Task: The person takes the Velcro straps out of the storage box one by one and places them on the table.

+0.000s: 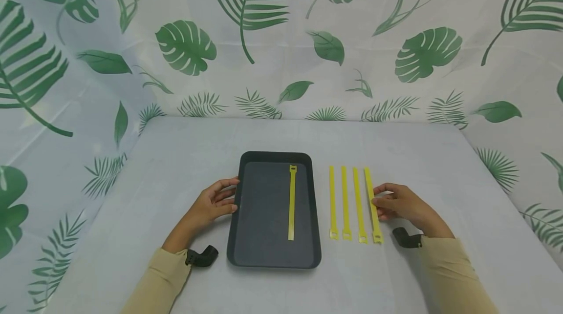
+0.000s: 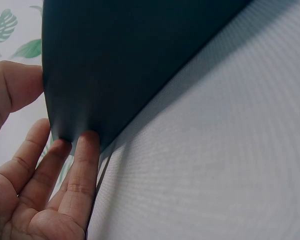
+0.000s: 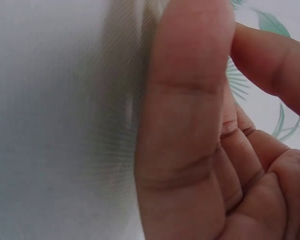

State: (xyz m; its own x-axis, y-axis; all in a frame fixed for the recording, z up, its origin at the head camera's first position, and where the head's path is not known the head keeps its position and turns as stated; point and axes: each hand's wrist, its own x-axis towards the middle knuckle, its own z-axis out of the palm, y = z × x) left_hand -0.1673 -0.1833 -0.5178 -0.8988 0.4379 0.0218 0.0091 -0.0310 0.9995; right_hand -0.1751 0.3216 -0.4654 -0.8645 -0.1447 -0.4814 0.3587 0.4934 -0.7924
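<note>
A dark grey tray point(image 1: 268, 255) lies on the table with one yellow hook-and-loop cable tie point(image 1: 292, 206) in it, slotted head at the far end. My left hand point(image 1: 215, 201) touches the tray's left side; in the left wrist view its fingertips rest against the dark outer wall point(image 2: 125, 55), thumb at the edge. Right of the tray several more yellow cable ties point(image 1: 345, 201) lie in a row, slotted heads nearest me. My right hand point(image 1: 398, 204) pinches the rightmost cable tie point(image 1: 371, 192) between thumb and fingers. The right wrist view hides that tie behind a finger.
The table point(image 1: 198, 143) has a pale, whitish cover. Leaf-printed cloth point(image 1: 272, 74) rises behind it and at both sides. Black wrist cameras point(image 1: 203, 257) sit at both sleeve cuffs, close to the table surface.
</note>
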